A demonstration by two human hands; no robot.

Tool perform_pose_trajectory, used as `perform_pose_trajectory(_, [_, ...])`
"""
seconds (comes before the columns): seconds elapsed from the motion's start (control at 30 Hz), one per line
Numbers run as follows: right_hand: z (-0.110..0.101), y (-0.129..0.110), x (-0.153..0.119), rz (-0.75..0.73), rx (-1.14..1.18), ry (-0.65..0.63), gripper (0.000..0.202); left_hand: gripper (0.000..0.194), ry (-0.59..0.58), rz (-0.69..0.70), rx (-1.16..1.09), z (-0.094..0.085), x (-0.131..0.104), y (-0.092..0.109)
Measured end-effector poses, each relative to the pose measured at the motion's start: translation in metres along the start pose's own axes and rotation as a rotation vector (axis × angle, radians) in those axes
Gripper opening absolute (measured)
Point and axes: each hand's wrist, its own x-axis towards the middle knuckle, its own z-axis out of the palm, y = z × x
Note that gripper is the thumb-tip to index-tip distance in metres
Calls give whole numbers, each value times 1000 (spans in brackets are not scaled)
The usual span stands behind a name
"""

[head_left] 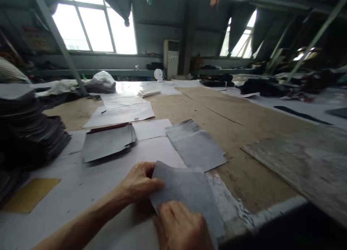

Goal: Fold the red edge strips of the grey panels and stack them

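Observation:
A grey-blue sheet (189, 192) lies at the table's near edge, under both hands. My left hand (143, 181) pinches its upper left corner, thumb on top. My right hand (181, 224) is closed at the sheet's lower left side, fingers curled over its edge; its lower part is blurred. Just beyond is a fanned pile of similar grey-blue sheets (197, 147). To the left sits a stack of grey pieces (108, 141) with a dark red edge at its back.
Tall dark stacks (29, 130) stand at the left, near a yellow-brown piece (32, 195). White paper (121, 112) lies farther back. A grey sheet (306, 163) covers the right side. A bagged bundle (101, 83) and a small white fan (158, 74) are at the back.

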Motion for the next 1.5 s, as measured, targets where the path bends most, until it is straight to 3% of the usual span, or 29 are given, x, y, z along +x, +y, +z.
perform_pose_trajectory(0.1, [5, -14, 8, -20, 181, -55, 12, 10, 71, -34, 49, -6, -15, -9])
perform_pose_trajectory(0.2, [-7, 1, 33, 43, 342, -21, 8, 11, 102, 26, 172, -8, -20, -14])
perform_pose_trajectory(0.3, [-13, 35, 65, 108, 205, -225, 31, 23, 172, 114, 294, -6, -19, -20])
perform_pose_trajectory(0.4, [-7, 60, 85, 75, 131, -476, 37, 51, 385, 226, 473, -2, -21, -29])
perform_pose_trajectory(0.47, [0, 67, 88, 57, 127, -542, 29, 57, 535, 370, 642, 0, -27, -36])
perform_pose_trajectory(0.53, [4, 68, 87, 83, 134, -542, 23, 46, 596, 519, 777, 0, -34, -42])
perform_pose_trajectory(0.6, [7, 66, 84, 113, 153, -525, 21, 36, 591, 595, 827, -3, -38, -44])
perform_pose_trajectory(0.7, [9, 62, 79, 127, 185, -475, 20, 33, 569, 595, 842, -13, -30, -42])
perform_pose_trajectory(0.9, [11, 62, 74, 99, 129, -358, 25, 23, 326, 681, 855, -24, -1, -41])
perform_pose_trajectory(1.1, [3, 75, 70, 138, 170, -373, 29, 25, 324, 765, 757, -24, 1, -49])
perform_pose_trajectory(1.27, [-5, 79, 60, -57, 129, -321, 16, 29, 266, 856, 795, -28, 0, -52])
perform_pose_trajectory(1.4, [-7, 76, 53, -278, -86, -192, 26, 29, 207, 862, 886, -28, -3, -52])
perform_pose_trajectory(1.5, [-9, 74, 51, -372, -135, -220, 30, 26, 173, 861, 944, -28, -4, -50])
